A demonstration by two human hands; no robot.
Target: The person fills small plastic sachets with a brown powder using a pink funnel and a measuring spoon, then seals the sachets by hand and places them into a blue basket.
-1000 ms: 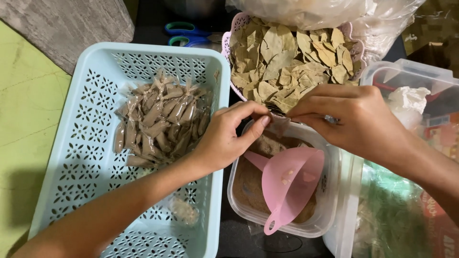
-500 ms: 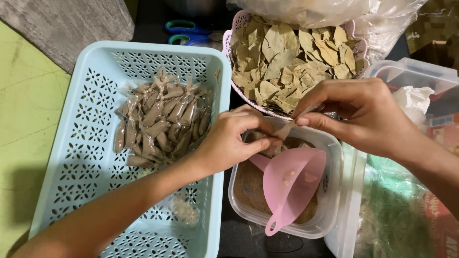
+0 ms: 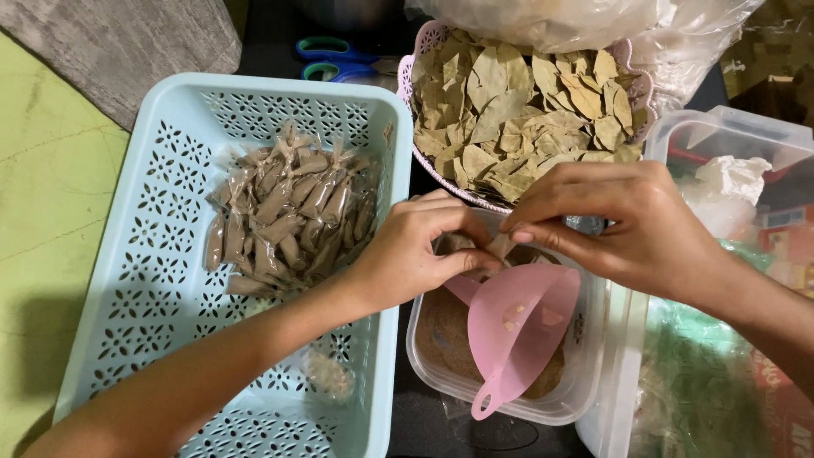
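Both hands pinch a small clear packet (image 3: 496, 248) above the tub of brown powder (image 3: 449, 339): left hand (image 3: 415, 254) and right hand (image 3: 627, 225) fingertips closed on it (filling step, seemingly); next needs steady scooping with the pink funnel (image 3: 517, 326)

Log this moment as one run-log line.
left hand: pinching small clear packet | right hand: pinching same packet | below: clear plastic tub, pink plastic funnel
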